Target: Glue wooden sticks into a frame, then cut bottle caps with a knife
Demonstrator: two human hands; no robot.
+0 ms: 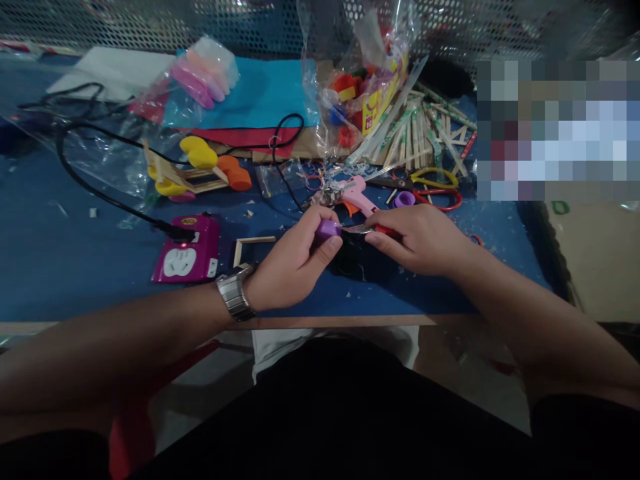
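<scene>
My left hand, a metal-band watch at its wrist, is closed around a small purple block-like piece, perhaps foam or clay. From the right, my right hand grips a red-handled tool with a metal blade. Its tip meets the purple piece or lies right against it; I cannot tell which. The fingers cover much of the handle. Just beyond both hands lies a pink glue gun. A purple ring-shaped piece rests near scissors with yellow and red handles.
A magenta power strip with a black cable plugged in stands at left. Nearby are a small wooden frame and a stick model with yellow and orange pieces. Behind lie plastic bags, blue sheets and wooden sticks. Cardboard lies right.
</scene>
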